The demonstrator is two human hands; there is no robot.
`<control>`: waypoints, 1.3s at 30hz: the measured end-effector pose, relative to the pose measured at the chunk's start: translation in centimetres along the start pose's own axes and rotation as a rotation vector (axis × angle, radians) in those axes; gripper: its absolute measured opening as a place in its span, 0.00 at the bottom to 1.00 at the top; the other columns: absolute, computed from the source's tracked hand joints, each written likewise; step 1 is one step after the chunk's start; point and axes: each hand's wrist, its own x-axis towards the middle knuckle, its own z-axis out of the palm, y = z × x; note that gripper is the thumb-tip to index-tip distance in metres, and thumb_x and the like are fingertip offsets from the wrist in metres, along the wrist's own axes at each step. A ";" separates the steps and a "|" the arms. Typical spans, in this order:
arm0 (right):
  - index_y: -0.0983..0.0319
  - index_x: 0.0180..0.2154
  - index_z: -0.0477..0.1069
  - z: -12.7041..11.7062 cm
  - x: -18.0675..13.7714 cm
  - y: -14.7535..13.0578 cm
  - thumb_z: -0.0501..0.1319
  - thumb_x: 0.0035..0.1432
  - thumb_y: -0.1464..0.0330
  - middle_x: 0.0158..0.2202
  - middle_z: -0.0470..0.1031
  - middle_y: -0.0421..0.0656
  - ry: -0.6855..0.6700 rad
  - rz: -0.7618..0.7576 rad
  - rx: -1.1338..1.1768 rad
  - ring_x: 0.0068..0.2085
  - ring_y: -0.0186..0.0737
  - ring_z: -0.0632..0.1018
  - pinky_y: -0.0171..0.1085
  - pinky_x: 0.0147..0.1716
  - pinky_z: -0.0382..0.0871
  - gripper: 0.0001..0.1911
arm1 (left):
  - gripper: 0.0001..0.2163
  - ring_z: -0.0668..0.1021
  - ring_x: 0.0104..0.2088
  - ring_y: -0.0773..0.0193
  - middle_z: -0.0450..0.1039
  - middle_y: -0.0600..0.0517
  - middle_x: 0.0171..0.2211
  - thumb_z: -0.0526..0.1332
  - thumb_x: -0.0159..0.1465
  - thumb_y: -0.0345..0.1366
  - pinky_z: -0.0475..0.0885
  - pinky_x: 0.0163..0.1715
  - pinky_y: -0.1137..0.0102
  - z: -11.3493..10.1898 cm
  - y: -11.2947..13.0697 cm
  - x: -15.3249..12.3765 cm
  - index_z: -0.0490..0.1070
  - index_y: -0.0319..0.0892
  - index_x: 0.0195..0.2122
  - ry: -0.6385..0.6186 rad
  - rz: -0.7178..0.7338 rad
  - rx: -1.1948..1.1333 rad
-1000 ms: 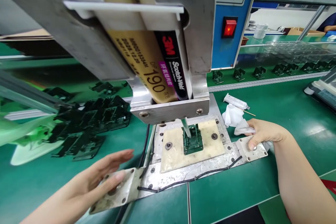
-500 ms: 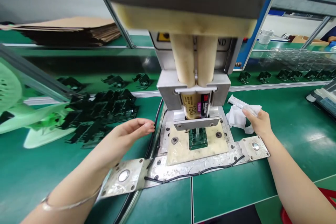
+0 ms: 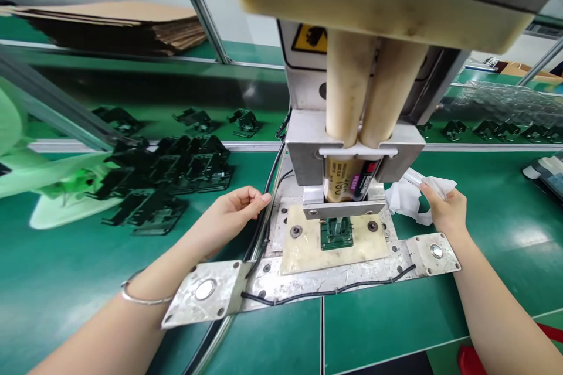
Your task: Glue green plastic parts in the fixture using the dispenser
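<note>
My left hand (image 3: 244,211) is beside the black cable and clear hose (image 3: 266,205) left of the press. Its fingers are curled against the thumb, with nothing visible in them. On the right, my right hand (image 3: 446,208) grips a crumpled white wipe (image 3: 407,200) around a slim white tube (image 3: 414,177), partly hidden behind the machine. Between the hands, a two-barrel glue cartridge (image 3: 347,180) sits upright in a metal holder (image 3: 305,152). Below its nozzle, a green circuit-board part (image 3: 336,240) rests on a cream fixture plate (image 3: 303,255).
Metal brackets with round buttons flank the base, left (image 3: 204,290) and right (image 3: 437,252). Dark assembled parts (image 3: 176,170) cluster at left beside a pale green fan (image 3: 57,187). Cardboard sheets (image 3: 114,17) lie on the shelf behind. Clear plastic trays (image 3: 510,102) stand at far right.
The view has shifted closer to the press, which now appears larger and further right. My left thumb and fingers have drawn together. My right hand keeps the wipe, now pulled slightly upward.
</note>
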 end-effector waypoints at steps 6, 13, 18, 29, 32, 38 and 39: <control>0.62 0.28 0.78 -0.3 0.3 0.5 0.69 0.40 0.53 0.30 0.81 0.46 -0.023 0.016 -0.041 0.39 0.56 0.81 0.47 0.40 0.74 0.19 | 0.24 0.61 0.27 0.66 0.61 0.58 0.24 0.65 0.52 0.60 0.56 0.30 0.71 -0.4 -1.1 0.4 0.65 0.43 0.27 -0.029 0.035 0.014; 0.62 0.29 0.78 -0.3 0.5 0.7 0.68 0.40 0.52 0.28 0.80 0.45 -0.008 0.006 -0.041 0.37 0.55 0.80 0.47 0.39 0.72 0.20 | 0.22 0.60 0.27 0.66 0.58 0.59 0.23 0.65 0.53 0.58 0.57 0.30 0.72 -0.4 -1.3 0.6 0.63 0.43 0.27 -0.034 0.069 0.022; 0.62 0.27 0.77 -0.3 0.4 0.4 0.68 0.39 0.53 0.27 0.79 0.45 -0.006 0.024 -0.038 0.37 0.55 0.80 0.47 0.38 0.72 0.19 | 0.21 0.60 0.26 0.66 0.57 0.59 0.23 0.65 0.54 0.56 0.56 0.29 0.71 -0.4 -1.2 0.5 0.63 0.44 0.26 -0.032 0.083 0.031; 0.62 0.28 0.78 -0.3 0.4 0.8 0.68 0.42 0.53 0.26 0.78 0.44 -0.022 -0.046 -0.035 0.34 0.52 0.80 0.45 0.35 0.74 0.19 | 0.20 0.61 0.27 0.65 0.59 0.57 0.25 0.66 0.56 0.55 0.57 0.29 0.71 -0.4 -1.2 0.5 0.64 0.43 0.27 -0.042 0.101 0.038; 0.62 0.29 0.78 -0.4 0.5 1.0 0.68 0.43 0.53 0.26 0.78 0.44 -0.023 -0.044 -0.056 0.34 0.52 0.80 0.46 0.35 0.73 0.19 | 0.20 0.60 0.27 0.66 0.59 0.58 0.25 0.66 0.56 0.55 0.57 0.30 0.71 -0.4 -1.1 0.4 0.65 0.43 0.28 -0.042 0.096 0.036; 0.62 0.27 0.77 -0.3 0.4 0.7 0.69 0.41 0.53 0.26 0.78 0.43 -0.018 -0.009 -0.036 0.35 0.53 0.80 0.46 0.37 0.73 0.18 | 0.21 0.60 0.27 0.66 0.58 0.58 0.24 0.66 0.56 0.55 0.57 0.29 0.71 -0.3 -1.0 0.4 0.64 0.43 0.27 -0.036 0.096 0.028; 0.62 0.27 0.77 -0.3 0.4 0.6 0.69 0.41 0.53 0.26 0.78 0.43 -0.017 -0.009 -0.029 0.35 0.53 0.80 0.46 0.36 0.73 0.18 | 0.21 0.60 0.27 0.66 0.58 0.58 0.24 0.66 0.55 0.55 0.57 0.29 0.71 -0.3 -1.0 0.4 0.64 0.43 0.27 -0.035 0.098 0.027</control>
